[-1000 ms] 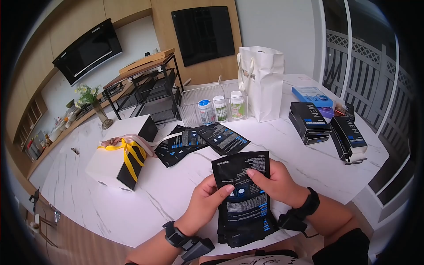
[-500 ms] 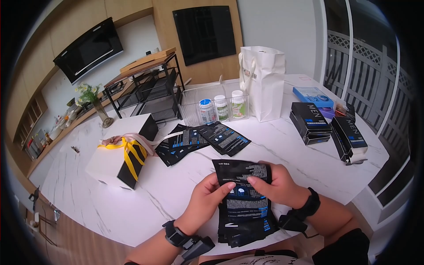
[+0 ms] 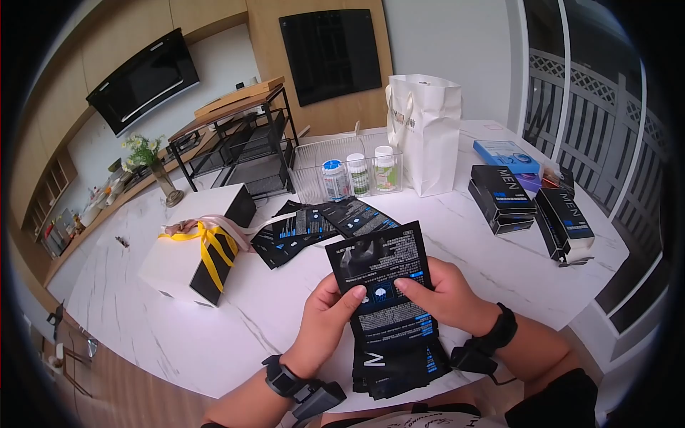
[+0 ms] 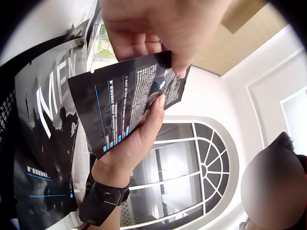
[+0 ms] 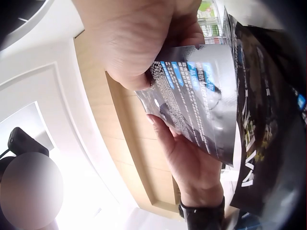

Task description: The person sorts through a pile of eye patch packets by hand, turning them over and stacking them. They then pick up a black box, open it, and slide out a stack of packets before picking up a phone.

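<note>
Both hands hold a flat black foil sachet [image 3: 389, 321] with white and blue print, tilted up over the table. My left hand [image 3: 322, 321] grips its left edge, thumb on the printed face. On the opposite edge, my right hand [image 3: 451, 296] pinches it the same way, as the right wrist view shows on the sachet [image 5: 201, 105]. Under its lower end lies a stack of similar black sachets [image 3: 407, 381]; in the left wrist view large "MEN" lettering shows on a black sachet [image 4: 48, 110].
More black sachets [image 3: 303, 227] lie fanned out ahead. A white box [image 3: 178, 267] with yellow ribbon stands left. Behind are a clear bin [image 3: 303, 178] with bottles and a white paper bag [image 3: 432, 135]. Black boxes [image 3: 499, 200] and a blue box [image 3: 505, 155] sit right.
The top of the held sachet dipped toward me half a second ago and now stands higher and tilts left. Both hands have shifted slightly left; the other objects stay put.
</note>
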`<state>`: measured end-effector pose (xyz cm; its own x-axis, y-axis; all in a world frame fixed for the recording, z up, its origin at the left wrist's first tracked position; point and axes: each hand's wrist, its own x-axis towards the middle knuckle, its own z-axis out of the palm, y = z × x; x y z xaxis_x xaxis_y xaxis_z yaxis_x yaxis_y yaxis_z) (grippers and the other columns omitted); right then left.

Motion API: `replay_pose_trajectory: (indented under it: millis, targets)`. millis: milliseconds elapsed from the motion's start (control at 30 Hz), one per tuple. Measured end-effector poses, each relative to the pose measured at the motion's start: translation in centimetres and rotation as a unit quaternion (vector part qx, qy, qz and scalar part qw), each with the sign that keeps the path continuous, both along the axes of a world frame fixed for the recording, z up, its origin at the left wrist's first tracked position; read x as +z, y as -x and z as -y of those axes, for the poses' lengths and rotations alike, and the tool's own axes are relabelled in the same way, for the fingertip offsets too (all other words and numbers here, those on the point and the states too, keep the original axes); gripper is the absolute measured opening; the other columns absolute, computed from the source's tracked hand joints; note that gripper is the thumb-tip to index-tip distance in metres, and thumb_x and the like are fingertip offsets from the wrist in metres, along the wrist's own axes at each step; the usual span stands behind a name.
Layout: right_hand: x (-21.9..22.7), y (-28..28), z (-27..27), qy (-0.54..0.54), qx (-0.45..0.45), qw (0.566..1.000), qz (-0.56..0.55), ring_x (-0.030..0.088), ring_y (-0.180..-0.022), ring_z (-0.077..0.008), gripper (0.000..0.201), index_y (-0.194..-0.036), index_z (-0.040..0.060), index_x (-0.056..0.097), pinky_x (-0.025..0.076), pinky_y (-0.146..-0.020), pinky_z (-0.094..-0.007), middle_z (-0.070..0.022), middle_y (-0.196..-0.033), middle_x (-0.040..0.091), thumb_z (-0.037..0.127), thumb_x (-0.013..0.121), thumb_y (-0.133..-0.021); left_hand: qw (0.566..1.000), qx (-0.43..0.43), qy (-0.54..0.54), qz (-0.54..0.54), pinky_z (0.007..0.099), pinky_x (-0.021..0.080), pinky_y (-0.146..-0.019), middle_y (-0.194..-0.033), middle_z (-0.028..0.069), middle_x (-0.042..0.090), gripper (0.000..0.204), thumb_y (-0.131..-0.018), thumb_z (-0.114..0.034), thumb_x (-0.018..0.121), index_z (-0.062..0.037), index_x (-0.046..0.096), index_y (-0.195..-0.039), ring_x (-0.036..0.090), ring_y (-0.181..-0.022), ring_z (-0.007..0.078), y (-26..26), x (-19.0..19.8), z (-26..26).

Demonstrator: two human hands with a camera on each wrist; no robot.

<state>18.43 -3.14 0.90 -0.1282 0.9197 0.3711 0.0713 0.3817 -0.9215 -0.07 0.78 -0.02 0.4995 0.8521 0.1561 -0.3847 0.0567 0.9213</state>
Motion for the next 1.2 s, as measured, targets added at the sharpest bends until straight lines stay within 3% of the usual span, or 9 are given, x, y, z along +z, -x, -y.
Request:
replay_pose_trajectory:
  millis: [200,333,567,733,900,1000,1133,1200]
  targets:
    - [-0.4,-0.2,-0.2,0.0,-0.024,0.999,-0.032,0.055,-0.079,-0.0067,0.024,-0.104,-0.0014,0.053,0.045,-0.07,-0.0225,-0.0042,-0.09,0.061,0.015,0.055,-0.086,0.998,-0.029,0.015,-0.052,0.0211,0.043,-0.076,-0.095,0.002,0.06,0.021,-0.086,-0.01,0.055,-0.0009,0.054,-0.105,0.054,-0.085,0.0062,-0.4,-0.5,-0.2]
    - [0.1,-0.2,0.4,-0.029,0.001,0.999,0.034,0.055,-0.079,-0.0069,0.026,-0.106,-0.0015,0.052,0.045,-0.07,-0.0223,-0.0046,-0.09,0.061,0.016,0.055,-0.087,0.997,-0.038,-0.006,-0.06,0.0203,0.044,-0.074,-0.093,0.0022,0.061,0.02,-0.086,-0.008,0.056,-0.0003,0.054,-0.104,0.055,-0.082,0.0061,-0.2,-1.0,-0.5]
    - [-0.2,0.0,0.0,-0.046,-0.047,0.998,-0.017,0.056,-0.075,-0.0075,0.024,-0.104,-0.0003,0.054,0.045,-0.067,-0.0227,-0.0053,-0.085,0.062,0.015,0.056,-0.086,0.999,-0.022,-0.03,-0.034,0.0209,0.044,-0.075,-0.09,0.0017,0.061,0.018,-0.085,-0.008,0.057,-0.0001,0.055,-0.102,0.055,-0.082,0.0062,-0.3,-0.1,0.2]
    - [0.6,-0.3,0.9,-0.026,-0.01,0.993,0.116,0.057,-0.073,-0.0082,0.026,-0.105,0.0,0.054,0.045,-0.066,-0.0222,-0.0048,-0.082,0.063,0.016,0.057,-0.085,0.997,-0.046,-0.014,-0.064,0.0207,0.044,-0.075,-0.091,0.0017,0.061,0.018,-0.085,-0.008,0.057,-0.0004,0.055,-0.101,0.054,-0.082,0.0059,-0.3,-1.1,-0.5]
    - [0.1,-0.3,0.0,-0.044,-0.065,0.996,0.044,0.058,-0.075,-0.0087,0.024,-0.103,-0.0014,0.054,0.046,-0.067,-0.0234,-0.0061,-0.085,0.063,0.015,0.057,-0.085,0.999,-0.05,0.0,-0.016,0.0208,0.044,-0.075,-0.091,0.0014,0.061,0.018,-0.085,-0.009,0.057,-0.0007,0.055,-0.101,0.054,-0.082,0.0057,-0.3,-0.2,0.0]
    - [0.0,-0.2,0.1,-0.054,-0.06,0.996,0.029,0.058,-0.076,-0.0089,0.025,-0.103,-0.0013,0.053,0.046,-0.067,-0.0234,-0.006,-0.086,0.063,0.015,0.057,-0.085,0.999,-0.039,-0.021,-0.029,0.0187,0.043,-0.063,-0.086,-0.0002,0.061,0.02,-0.084,-0.011,0.059,-0.0044,0.057,-0.102,0.053,-0.074,0.0046,-0.5,0.0,0.2]
    - [0.0,-0.1,0.2,-0.047,-0.036,0.997,0.044,0.058,-0.075,-0.0088,0.025,-0.104,-0.0009,0.053,0.046,-0.067,-0.0235,-0.0059,-0.086,0.063,0.015,0.056,-0.085,0.998,-0.03,-0.002,-0.051,0.0183,0.043,-0.063,-0.085,-0.0004,0.06,0.019,-0.084,-0.011,0.059,-0.0044,0.057,-0.102,0.053,-0.073,0.0043,-0.4,-0.5,-0.1]
    - [0.0,-0.2,-0.1,-0.05,-0.073,0.995,0.054,0.057,-0.075,-0.0086,0.025,-0.104,-0.0007,0.053,0.046,-0.067,-0.0235,-0.0056,-0.085,0.063,0.015,0.056,-0.085,0.998,-0.049,-0.015,-0.032,0.0207,0.044,-0.075,-0.093,0.0024,0.061,0.02,-0.085,-0.007,0.057,0.0,0.055,-0.103,0.055,-0.083,0.0059,-0.2,-0.2,0.1]
